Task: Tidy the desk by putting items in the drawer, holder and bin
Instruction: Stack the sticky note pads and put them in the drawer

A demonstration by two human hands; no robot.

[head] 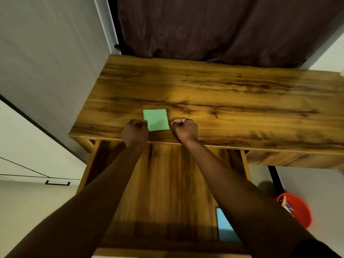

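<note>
Nearest, the drawer [163, 183] is pulled open, with a blue pad [226, 228] lying at its right side. On the desk [223, 94], the left hand [135, 132] and right hand [185, 130] are curled, fingers bent in, each beside the green pad [156, 119]; the left one touches its edge, holding nothing. The pad looks light and thin, probably best pinched at its side edges

No text, label, brand or number can be read anywhere. The green pad [156, 120] on the table [223, 94] has a blank face. The packaging in the orange bin [297, 209] at four o'clock is too blurred to read.
</note>
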